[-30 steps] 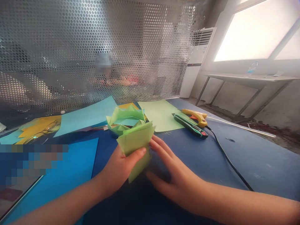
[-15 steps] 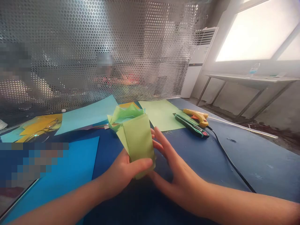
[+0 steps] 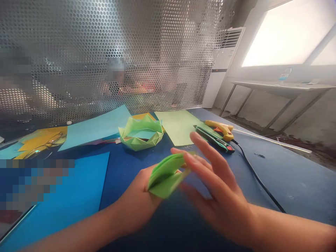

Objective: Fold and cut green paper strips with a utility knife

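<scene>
My left hand (image 3: pixel 138 201) grips a folded light green paper (image 3: pixel 166 174) near its lower end, tipped almost flat above the dark blue table (image 3: pixel 275 175). My right hand (image 3: pixel 214 182) is blurred, fingers spread, its fingertips touching the paper's upper right edge. Behind the paper sits a folded green paper bowl (image 3: pixel 141 133) with pointed edges and a blue inside.
A large blue sheet (image 3: pixel 65 196) lies at left, a light blue sheet (image 3: pixel 97 127) and a light green sheet (image 3: pixel 181 127) farther back. A utility knife (image 3: pixel 214 140) and a yellow glue gun (image 3: pixel 220 128) with black cord (image 3: pixel 257 178) lie at right. A perforated metal screen (image 3: pixel 118 52) stands behind.
The folded green paper has swung down from upright to nearly flat and come nearer me. My right hand has lifted off the table and moved to the paper's edge.
</scene>
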